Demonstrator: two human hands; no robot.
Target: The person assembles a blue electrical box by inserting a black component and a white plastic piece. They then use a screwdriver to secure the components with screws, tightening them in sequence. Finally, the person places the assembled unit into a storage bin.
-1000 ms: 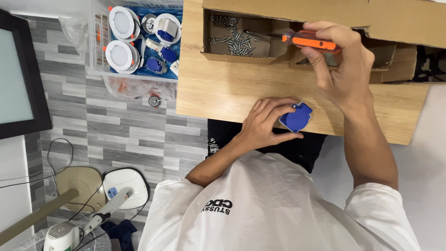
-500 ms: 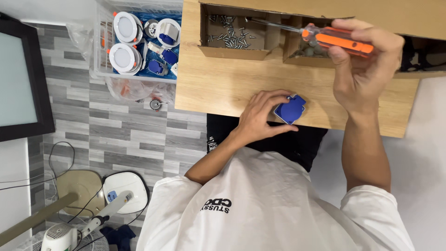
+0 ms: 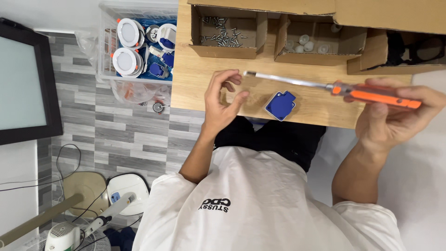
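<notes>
Wooden table [image 3: 204, 83]: right hand [image 3: 395, 121] grips orange screwdriver [image 3: 376, 95]; left hand [image 3: 223, 100] loosely curled, empty, beside blue square part [image 3: 280, 105].

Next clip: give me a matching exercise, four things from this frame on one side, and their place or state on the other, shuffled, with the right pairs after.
Things:
1. screwdriver
2. blue part
3. screws
4. round white lamps

Places or states:
A. heaped in a cardboard box
B. in the clear plastic bin
C. held in the right hand
D. lying free on the wooden table, beside the left hand

Pairs: 1-C, 2-D, 3-A, 4-B
</notes>
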